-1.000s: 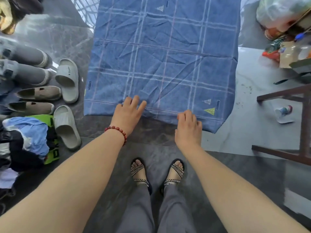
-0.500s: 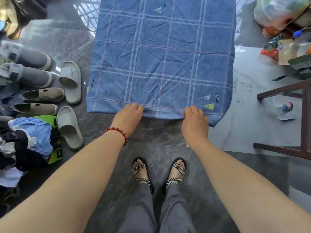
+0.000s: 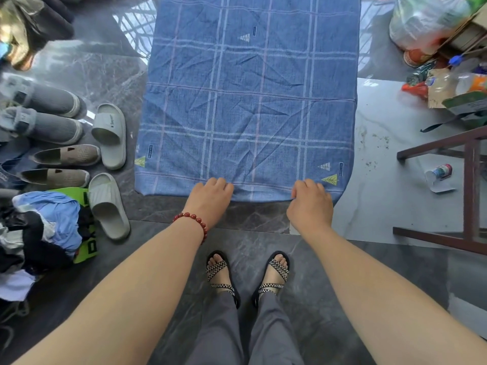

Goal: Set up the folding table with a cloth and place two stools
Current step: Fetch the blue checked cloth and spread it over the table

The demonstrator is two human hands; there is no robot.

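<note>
A blue checked cloth (image 3: 250, 106) with small tree motifs lies spread over the folding table and hides its top completely. Its near hem hangs over the table's front edge. My left hand (image 3: 210, 197), with a red bead bracelet on the wrist, grips that hem left of centre with curled fingers. My right hand (image 3: 309, 204) pinches the same hem near the front right corner. No stool that I can tell for certain is in view.
Grey slippers (image 3: 109, 134) and several shoes line the floor left of the table, with a pile of clothes (image 3: 44, 233) nearer me. A dark wooden frame (image 3: 471, 185) stands at the right. Bags and bottles (image 3: 442, 48) crowd the far right.
Both hands slid back from flat on the cloth to its near hem and curled round it. The cloth's front edge now lies straighter, and its left corner motif shows.
</note>
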